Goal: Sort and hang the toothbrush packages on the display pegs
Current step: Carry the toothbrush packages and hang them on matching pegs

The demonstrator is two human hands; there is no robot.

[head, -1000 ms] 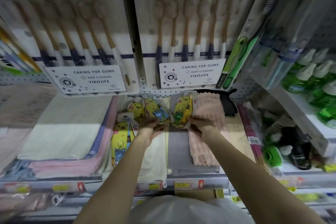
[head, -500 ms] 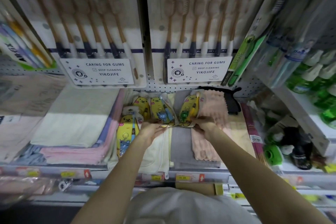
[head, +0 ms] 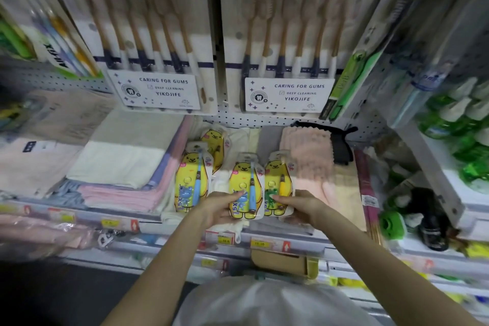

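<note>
Left hand pinches the near end of a yellow package with a blue toy. Right hand pinches the near end of the yellow package with a green toy. The two are held side by side just above the folded towels on the shelf. Long axis of each runs away from the person, hang tab at the far end and fingers clamped at the near end, so the tabs lead toward the pegboard. Two spare yellow packages lie on the towels, nearer the left hand; cannot tell which peg is free.
</note>
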